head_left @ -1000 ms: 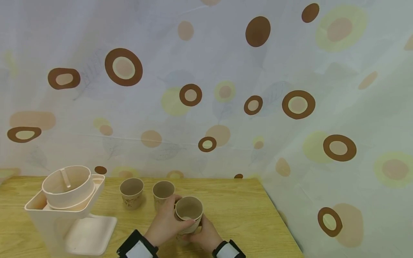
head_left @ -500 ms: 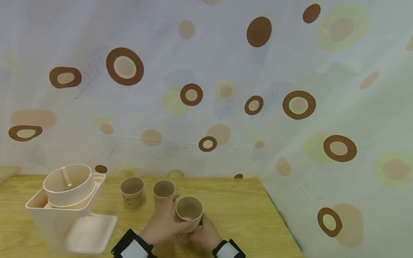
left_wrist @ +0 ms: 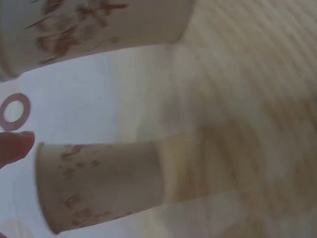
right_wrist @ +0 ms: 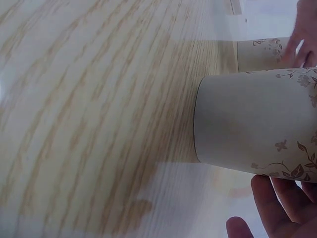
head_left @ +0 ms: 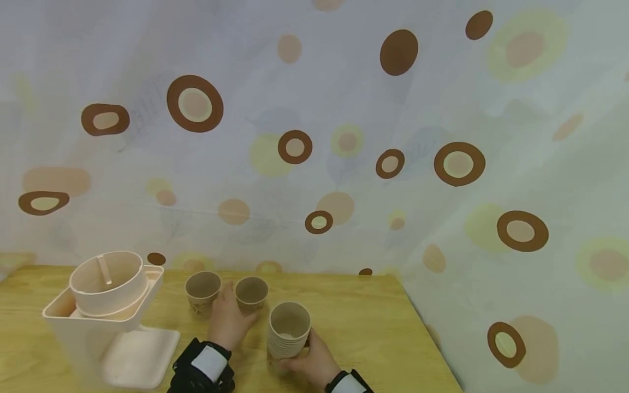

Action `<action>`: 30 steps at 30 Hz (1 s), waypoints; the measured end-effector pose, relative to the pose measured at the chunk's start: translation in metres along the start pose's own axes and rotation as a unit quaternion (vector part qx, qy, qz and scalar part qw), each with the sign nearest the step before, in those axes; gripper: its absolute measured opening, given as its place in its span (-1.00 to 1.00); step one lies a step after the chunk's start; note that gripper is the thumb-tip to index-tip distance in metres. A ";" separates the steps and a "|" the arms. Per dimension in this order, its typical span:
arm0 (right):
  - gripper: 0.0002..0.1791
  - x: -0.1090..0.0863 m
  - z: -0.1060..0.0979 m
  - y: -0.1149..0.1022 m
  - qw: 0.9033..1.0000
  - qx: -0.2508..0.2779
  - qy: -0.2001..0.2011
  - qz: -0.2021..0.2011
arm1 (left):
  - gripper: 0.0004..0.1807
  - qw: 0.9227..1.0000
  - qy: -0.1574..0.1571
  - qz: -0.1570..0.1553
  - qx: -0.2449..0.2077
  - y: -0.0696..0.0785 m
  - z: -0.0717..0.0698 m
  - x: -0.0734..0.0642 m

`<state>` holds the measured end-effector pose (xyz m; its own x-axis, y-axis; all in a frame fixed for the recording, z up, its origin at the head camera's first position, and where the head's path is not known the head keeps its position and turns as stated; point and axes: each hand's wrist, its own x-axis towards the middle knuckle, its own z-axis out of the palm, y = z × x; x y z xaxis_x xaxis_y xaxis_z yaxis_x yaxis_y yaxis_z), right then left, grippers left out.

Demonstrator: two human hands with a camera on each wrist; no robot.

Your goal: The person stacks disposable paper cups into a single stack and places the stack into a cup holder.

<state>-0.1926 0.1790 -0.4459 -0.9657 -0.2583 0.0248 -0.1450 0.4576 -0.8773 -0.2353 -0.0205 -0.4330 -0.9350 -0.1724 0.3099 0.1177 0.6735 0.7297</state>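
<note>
A stack of nested paper cups [head_left: 287, 345] stands upright on the table; its outer wall carries a brown floral print. My right hand [head_left: 314, 363] holds the stack low on its right side, and in the right wrist view its fingers [right_wrist: 272, 203] lie along the printed wall. My left hand [head_left: 228, 322] reaches between two more paper cups, its fingers extended. The nearer of these, the right-hand cup [head_left: 252, 295], is beside its thumb and fingers; the left-hand cup [head_left: 202, 289] stands just past its fingertips. In the left wrist view, a fingertip appears close to the rim of the lower cup [left_wrist: 99, 186].
At the left stands a white plastic appliance-like holder [head_left: 98, 333] with a round tub [head_left: 105, 284] on top and a flat base plate [head_left: 140, 360]. The wooden table [head_left: 373, 327] ends against a patterned curtain [head_left: 344, 109] behind and at the right.
My left hand has let go of the cup stack and moved left and away, to between the two separate cups. My right hand stays at the stack, which has hardly moved.
</note>
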 end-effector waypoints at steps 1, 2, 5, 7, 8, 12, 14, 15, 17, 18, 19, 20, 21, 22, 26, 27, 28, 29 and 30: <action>-0.19 -0.001 0.000 0.000 1.000 0.002 0.000 0.001 | -0.07 1.000 0.001 -0.009 -0.009 -0.002 0.005 0.000; -0.18 -0.001 0.000 0.000 1.000 0.005 -0.001 0.003 | -0.06 1.000 0.002 -0.017 -0.016 -0.003 0.009 0.000; -0.19 -0.002 0.000 0.000 1.000 0.008 -0.003 0.003 | -0.02 0.998 0.015 -0.036 -0.042 -0.005 0.019 0.002; -0.20 -0.002 0.000 0.000 1.000 0.008 -0.002 0.002 | 0.00 0.997 0.025 -0.046 -0.051 -0.006 0.024 0.003; -0.21 -0.002 0.000 0.000 1.000 0.009 -0.002 0.001 | 0.02 0.997 0.029 -0.048 -0.053 -0.007 0.026 0.004; -0.22 -0.001 0.001 0.001 1.000 0.014 -0.005 0.002 | 0.03 0.997 0.041 -0.054 -0.043 -0.008 0.033 0.007; -0.22 -0.001 0.001 0.001 1.000 0.014 -0.005 -0.001 | -0.02 0.997 0.045 -0.056 -0.037 -0.009 0.035 0.009; -0.22 -0.001 0.001 0.002 1.000 0.012 -0.005 -0.004 | -0.06 0.997 0.046 -0.057 -0.037 -0.009 0.035 0.009; -0.23 -0.001 0.001 0.001 1.000 0.008 -0.002 -0.011 | -0.14 0.996 0.048 -0.059 -0.039 -0.010 0.034 0.010; -0.23 -0.001 0.002 0.001 1.000 0.005 -0.001 -0.013 | -0.18 0.996 0.048 -0.059 -0.039 -0.011 0.033 0.010; -0.23 -0.001 0.002 0.001 1.000 0.005 0.000 -0.015 | -0.21 0.996 0.047 -0.058 -0.041 -0.011 0.032 0.010; -0.23 -0.001 0.002 0.001 1.000 0.005 0.000 -0.015 | -0.24 0.996 0.044 -0.059 -0.043 -0.011 0.031 0.010; -0.22 -0.001 0.002 0.000 1.000 0.005 0.000 -0.016 | -0.25 0.996 0.040 -0.058 -0.045 -0.012 0.030 0.010; -0.22 -0.001 0.002 0.000 1.000 0.005 0.000 -0.014 | -0.25 0.997 0.034 -0.060 -0.045 -0.012 0.029 0.010; -0.22 -0.001 0.002 0.000 1.000 0.005 -0.001 -0.012 | -0.23 0.996 0.012 -0.065 -0.063 -0.015 0.023 0.008; -0.22 -0.001 0.002 0.000 1.000 0.004 -0.001 -0.012 | -0.23 0.995 0.008 -0.067 -0.070 -0.016 0.022 0.007; -0.22 0.000 0.002 0.001 1.000 0.002 0.000 -0.013 | -0.23 0.995 0.004 -0.069 -0.078 -0.016 0.020 0.007; -0.22 0.000 0.002 0.001 1.000 -0.001 0.001 -0.016 | -0.24 0.994 0.002 -0.070 -0.086 -0.017 0.018 0.006; -0.22 0.000 0.002 0.002 1.000 -0.003 0.002 -0.018 | -0.24 0.993 -0.001 -0.070 -0.092 -0.018 0.016 0.005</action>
<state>-0.1922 0.1781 -0.4484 -0.9608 -0.2712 0.0578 -0.1807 0.4540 -0.8725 -0.2475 -0.0219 -0.4539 -0.9471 -0.2538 0.1967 0.0457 0.4999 0.8649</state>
